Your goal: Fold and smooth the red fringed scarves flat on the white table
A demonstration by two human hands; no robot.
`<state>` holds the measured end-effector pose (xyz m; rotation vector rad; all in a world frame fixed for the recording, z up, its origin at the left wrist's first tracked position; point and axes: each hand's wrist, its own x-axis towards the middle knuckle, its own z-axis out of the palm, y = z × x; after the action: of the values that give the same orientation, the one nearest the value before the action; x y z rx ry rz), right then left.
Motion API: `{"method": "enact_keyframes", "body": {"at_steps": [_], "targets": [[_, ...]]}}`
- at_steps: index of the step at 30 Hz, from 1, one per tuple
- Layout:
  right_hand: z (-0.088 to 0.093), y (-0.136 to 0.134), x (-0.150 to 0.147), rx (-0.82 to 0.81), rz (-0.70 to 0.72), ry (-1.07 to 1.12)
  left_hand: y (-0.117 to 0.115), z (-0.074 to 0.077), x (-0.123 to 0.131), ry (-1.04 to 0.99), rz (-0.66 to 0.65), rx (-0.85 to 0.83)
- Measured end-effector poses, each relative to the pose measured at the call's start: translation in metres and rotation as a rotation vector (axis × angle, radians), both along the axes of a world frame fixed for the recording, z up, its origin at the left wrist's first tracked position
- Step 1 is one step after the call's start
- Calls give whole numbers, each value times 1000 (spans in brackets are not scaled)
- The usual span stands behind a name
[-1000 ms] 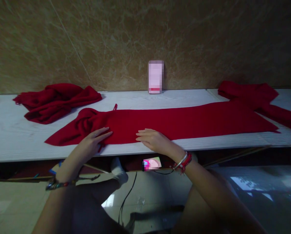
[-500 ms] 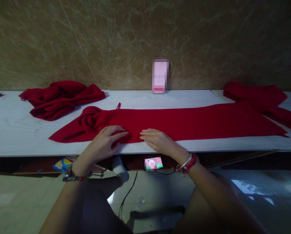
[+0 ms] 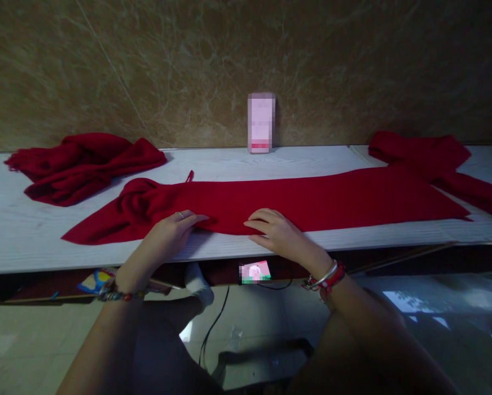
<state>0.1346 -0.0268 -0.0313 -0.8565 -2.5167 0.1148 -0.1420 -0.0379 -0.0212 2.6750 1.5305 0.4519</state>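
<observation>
Long white table (image 3: 7, 219) running from side to side, back edge against a brown marbled wall (image 3: 270, 55), front edge just short of the lap. Strip of white surface showing behind the cloth (image 3: 320, 203), another narrower strip in front, and more at far left. Red cloth laid lengthwise along the table, mostly flat, with twisted folds and a pointed corner at left and another point at right, near the front edge. Both hands well apart from each other on the cloth's near side, left of its middle. Left hand (image 3: 175, 230) palm down, fingertips on the cloth by the hem; cannot tell whether pinching. Right hand (image 3: 273, 227) lying on the near hem, fingers loosely bent, thumb held away from them. Hem slightly rumpled between the two.

Behind and left, a crumpled red bundle (image 3: 89, 164), close to the wall. At right, a folded red piece (image 3: 423, 156) meeting the cloth's far end; cannot tell whether joined. Upright near the middle, against the wall, a pink object (image 3: 261, 123), blurred. Under the table's front edge, a lit screen (image 3: 255, 272) between the forearms, a packet (image 3: 95, 281) partly behind the left wrist, and a dark cable (image 3: 217, 326) trailing below.
</observation>
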Motion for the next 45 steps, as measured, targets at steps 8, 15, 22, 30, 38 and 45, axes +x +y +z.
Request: {"method": "enact_keyframes", "body": {"at_steps": [8, 15, 22, 30, 38, 45], "targets": [[6, -1, 0, 110, -90, -158, 5, 3, 7, -50, 78, -17], [-2, -1, -2, 126, -198, -67, 2, 0, 12, -15, 4, 12], [-8, -1, 0, 85, -198, 8, -7, -4, 48, 46, -121, 161], [-9, -1, 1, 80, -193, 39, -4, -4, 68, 124, -118, 313], [-4, -1, 1, 159, -160, -64, -2, -2, 67, 126, -111, 382], [-4, 1, 1, 145, -154, -100, 0, -6, 67, 136, -120, 362]]}}
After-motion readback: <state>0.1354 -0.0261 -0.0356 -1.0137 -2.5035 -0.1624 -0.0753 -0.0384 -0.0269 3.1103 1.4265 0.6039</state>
